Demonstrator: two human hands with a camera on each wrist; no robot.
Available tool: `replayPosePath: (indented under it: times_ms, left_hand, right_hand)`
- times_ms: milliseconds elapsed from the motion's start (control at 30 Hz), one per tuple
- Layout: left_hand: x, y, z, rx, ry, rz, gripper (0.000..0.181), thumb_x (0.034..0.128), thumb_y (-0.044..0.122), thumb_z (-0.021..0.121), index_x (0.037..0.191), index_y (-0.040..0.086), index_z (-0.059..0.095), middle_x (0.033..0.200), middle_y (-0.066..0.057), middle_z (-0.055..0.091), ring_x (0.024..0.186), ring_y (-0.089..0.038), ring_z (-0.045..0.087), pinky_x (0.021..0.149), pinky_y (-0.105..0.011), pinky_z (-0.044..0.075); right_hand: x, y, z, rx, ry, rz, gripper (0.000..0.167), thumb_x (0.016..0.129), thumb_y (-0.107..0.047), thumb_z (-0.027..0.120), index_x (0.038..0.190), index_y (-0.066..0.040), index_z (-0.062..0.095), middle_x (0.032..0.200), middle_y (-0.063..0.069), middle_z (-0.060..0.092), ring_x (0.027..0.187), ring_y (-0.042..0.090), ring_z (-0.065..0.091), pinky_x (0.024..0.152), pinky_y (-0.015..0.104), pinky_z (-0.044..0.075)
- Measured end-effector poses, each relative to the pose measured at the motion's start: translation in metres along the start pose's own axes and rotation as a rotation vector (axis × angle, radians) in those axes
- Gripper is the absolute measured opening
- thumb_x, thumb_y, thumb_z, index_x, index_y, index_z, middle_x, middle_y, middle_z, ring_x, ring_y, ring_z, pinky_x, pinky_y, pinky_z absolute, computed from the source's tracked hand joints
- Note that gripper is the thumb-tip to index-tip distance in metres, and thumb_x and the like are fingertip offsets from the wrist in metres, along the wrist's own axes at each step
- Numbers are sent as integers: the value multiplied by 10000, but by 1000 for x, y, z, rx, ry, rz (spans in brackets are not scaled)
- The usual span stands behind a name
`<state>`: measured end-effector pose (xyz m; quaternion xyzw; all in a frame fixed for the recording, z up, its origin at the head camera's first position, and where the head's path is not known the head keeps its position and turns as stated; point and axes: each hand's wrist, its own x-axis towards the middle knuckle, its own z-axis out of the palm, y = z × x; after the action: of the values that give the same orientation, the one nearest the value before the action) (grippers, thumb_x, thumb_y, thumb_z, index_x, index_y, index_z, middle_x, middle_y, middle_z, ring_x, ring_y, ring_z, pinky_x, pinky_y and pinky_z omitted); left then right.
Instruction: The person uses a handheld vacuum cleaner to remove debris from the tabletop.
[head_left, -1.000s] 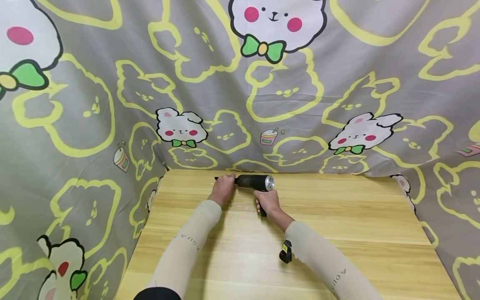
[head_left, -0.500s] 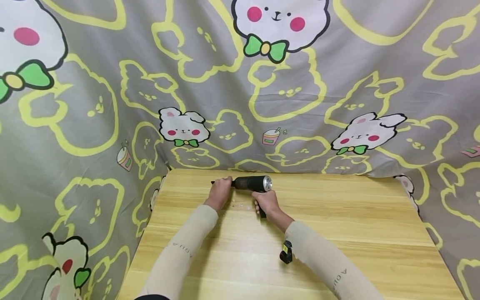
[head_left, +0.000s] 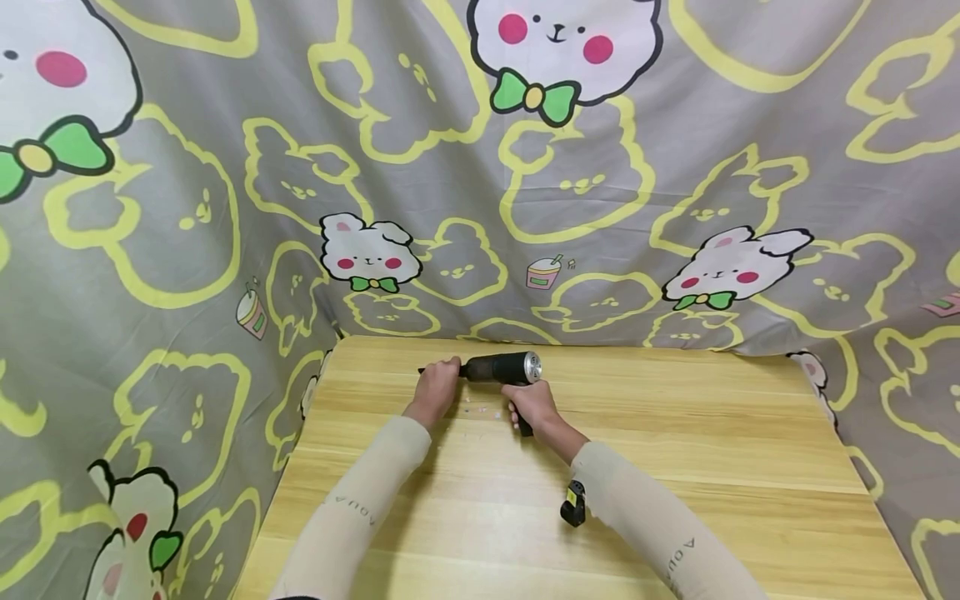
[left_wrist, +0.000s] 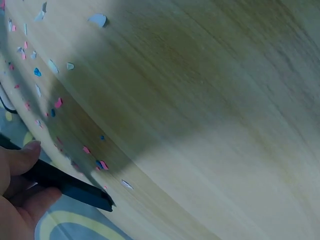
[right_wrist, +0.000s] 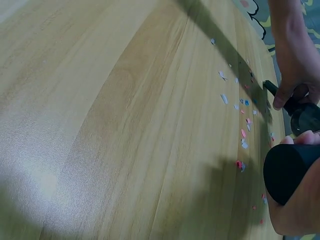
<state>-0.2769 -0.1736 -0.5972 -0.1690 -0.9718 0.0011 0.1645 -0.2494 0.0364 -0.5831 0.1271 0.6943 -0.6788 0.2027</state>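
Note:
A black handheld vacuum cleaner [head_left: 501, 367] with a silver rear end lies across both hands at the far side of the wooden table. My right hand [head_left: 534, 403] grips its handle [right_wrist: 286, 170]. Around the narrow front nozzle [left_wrist: 75, 190] my left hand [head_left: 437, 392] holds on, thumb and fingers on either side in the left wrist view. The nozzle tip is at the tabletop, pointing left in the head view. Small pink, blue and whitish scraps [left_wrist: 59, 102], apparently paper, are scattered on the wood near the nozzle.
The pale wooden table [head_left: 675, 467] ends at a grey curtain [head_left: 585, 242] with cartoon prints, which hangs along the back and both sides. A small black device with a yellow patch [head_left: 573, 503] is at the right wrist.
The vacuum cleaner and my left hand have shifted slightly left and toward me. My right hand keeps its grip on the handle, almost in place. More scraps show between the hands.

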Motion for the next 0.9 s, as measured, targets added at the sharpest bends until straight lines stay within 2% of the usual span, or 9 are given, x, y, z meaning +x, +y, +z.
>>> replayPosePath:
  times_ms: [133,233,333,400,533,667,800,900]
  left_hand:
    - [-1,-1,0,-7,14,21,137,892,-133,680,880,2,656,698,-169,719,581,-286,719,478,-329,597]
    - [0,-6,-1,-61,-25,42,102,929,-108,660,946,-13,692,763,-187,750,632,-304,745,521,-345,623]
    - [4,-15,-6,-174,-123,49,118,974,-18,671,1072,-5,736,896,-193,786,762,-320,778,653,-378,663]
    - [9,-22,-11,-267,-189,45,175,969,43,704,1134,14,753,984,-182,796,865,-323,785,764,-404,669]
    - [19,-36,-21,-395,-299,56,215,935,106,751,1140,45,777,1075,-131,801,981,-295,770,893,-423,642]
    - [26,-44,-29,-446,-388,87,226,936,112,751,1152,53,786,1132,-113,796,1043,-275,769,925,-407,637]
    - [31,-48,-33,-476,-458,94,229,939,136,751,1157,79,793,1166,-93,791,1077,-268,760,945,-405,632]
    - [33,-50,-33,-485,-476,102,231,933,154,758,1153,101,799,1165,-73,793,1076,-254,758,944,-394,630]
  right_hand:
    - [1,0,-3,1,-21,6,345,906,-184,660,1044,132,635,543,-8,536,402,87,474,420,257,481]
    - [1,-2,-5,-3,-31,14,350,903,-179,654,1047,140,629,544,0,533,401,95,476,417,260,475]
    - [2,-7,-7,-31,-27,14,332,894,-172,651,1018,135,639,536,3,538,395,100,478,410,256,470]
    - [2,-13,-8,-67,-21,2,298,891,-181,659,958,109,652,531,8,543,393,107,478,411,263,471]
    - [2,-25,-8,-157,-15,-27,256,898,-224,678,776,-2,648,526,4,550,388,110,477,416,284,484]
    - [2,-32,-9,-193,-23,-15,268,907,-232,693,705,-73,616,521,-9,540,390,107,469,401,279,469]
    - [3,-34,-11,-195,-30,6,242,885,-212,730,774,-14,646,513,-7,530,382,112,456,374,255,433]
    - [3,-36,-14,-203,-36,8,266,860,-206,751,857,45,664,512,-4,528,383,112,454,371,253,427]
